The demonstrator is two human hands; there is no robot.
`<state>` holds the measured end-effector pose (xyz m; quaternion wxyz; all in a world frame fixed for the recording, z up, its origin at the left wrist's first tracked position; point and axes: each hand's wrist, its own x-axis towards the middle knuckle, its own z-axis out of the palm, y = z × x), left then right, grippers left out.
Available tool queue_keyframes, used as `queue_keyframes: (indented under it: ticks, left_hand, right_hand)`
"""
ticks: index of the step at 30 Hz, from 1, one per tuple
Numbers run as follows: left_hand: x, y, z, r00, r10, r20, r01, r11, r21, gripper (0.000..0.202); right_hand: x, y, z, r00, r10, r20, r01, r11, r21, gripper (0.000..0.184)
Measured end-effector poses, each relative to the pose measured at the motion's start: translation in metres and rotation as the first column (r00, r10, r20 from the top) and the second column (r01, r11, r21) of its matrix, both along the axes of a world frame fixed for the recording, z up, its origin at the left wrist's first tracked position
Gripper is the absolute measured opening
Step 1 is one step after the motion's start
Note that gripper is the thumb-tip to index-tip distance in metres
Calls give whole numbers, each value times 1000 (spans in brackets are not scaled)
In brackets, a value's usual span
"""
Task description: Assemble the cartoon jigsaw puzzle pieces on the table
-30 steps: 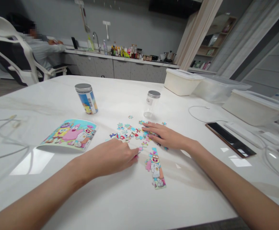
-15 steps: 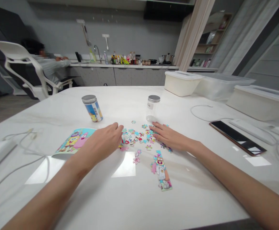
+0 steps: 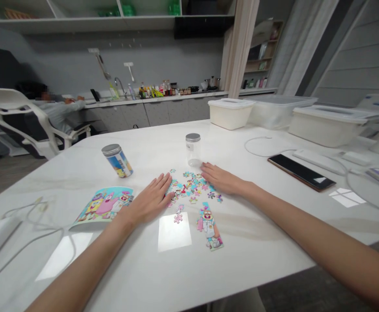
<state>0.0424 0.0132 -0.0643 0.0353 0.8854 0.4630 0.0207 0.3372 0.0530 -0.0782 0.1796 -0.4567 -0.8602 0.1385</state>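
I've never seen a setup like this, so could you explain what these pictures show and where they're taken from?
These come from one camera worn on a person's head, looking forward and down at their own bare hands. The left hand and right hand rest open on a white table, holding nothing I can see, beside a scatter of jigsaw pieces. Just below lies a joined strip of pieces. Also there are a picture sheet, a printed jar and a clear jar. Another person sits further back.
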Motion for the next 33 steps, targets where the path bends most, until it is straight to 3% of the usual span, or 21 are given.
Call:
queue_keyframes:
  ticks: [3,9,13,16,20,25,30,33]
  left_hand:
    - [0,0,4,999,-44,1,44,999,-13,65]
    - [9,1,11,997,-82,-13,82,995,49,68]
    - [17,8,15,983,-186,12,185,981,57,68]
    - [16,14,16,965,-248,87,250,968,-13,65]
    - [14,20,13,955,-135,263,155,986,-56,66]
    - [19,36,8,965,-85,248,102,993,-59,71]
    - [24,60,2,975,35,220,-32,999,-19,66]
    - [24,68,-2,983,20,181,-16,1000,-23,64]
  right_hand:
    - [-4,-2,0,999,50,-11,-50,998,-24,42]
    - [-14,-17,20,987,125,-98,-141,974,-179,50]
    - [-16,-18,22,974,47,-221,-91,977,-194,53]
    - [-15,-14,22,950,-27,-311,-14,992,-127,52]
    - [-9,-8,30,949,-124,-288,139,990,32,40]
    - [3,-4,38,952,-293,-86,293,956,-10,33]
    - [4,-4,33,952,-302,-50,298,952,-71,35]
    - [5,-4,29,959,-281,-35,278,958,-72,37]
